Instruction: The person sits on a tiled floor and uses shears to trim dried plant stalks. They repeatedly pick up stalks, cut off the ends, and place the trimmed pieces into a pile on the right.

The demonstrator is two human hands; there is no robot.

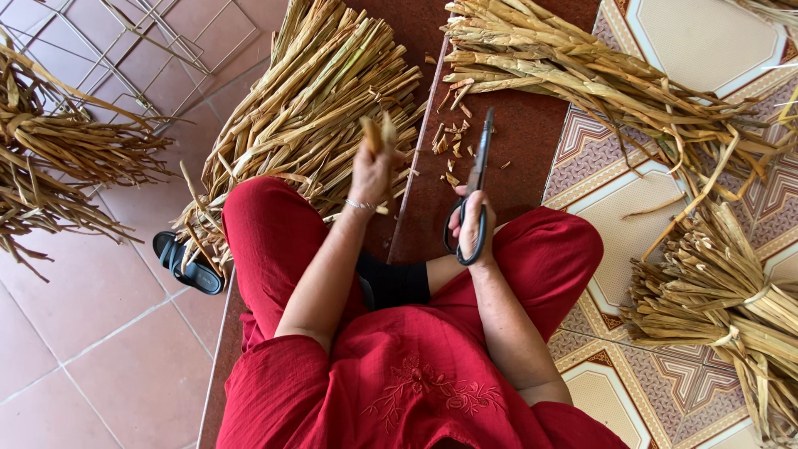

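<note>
Our left hand is closed around a short bunch of dried stalks, gripping it near its lower end so that the cut tips stand up and away from us, just above the fist. Our right hand has its fingers threaded through the black loops of a pair of long scissors; the blades look pressed together, and they point straight ahead, away from our body.

The relation that counts lies between those two. The stalks are to the left of the scissors and apart from them, with a strip of dark red mat showing between. The stalk ends sit at about the level of the blades' middle. Both long axes run nearly parallel, forward from us, so the blades do not cross the stalks as they now stand. The left hand alone holds the stalks; the right hand is near them but not touching.

Farther out, small cut scraps lie on the mat just ahead of the right hand, beside the blade tips. Beyond the left hand lies a big heap of dried stalks, and a second heap fans out ahead and to the right. Tied bundles rest on the patterned floor, well to the right of the right hand. A black sandal lies on the floor to the left of our left knee.
</note>
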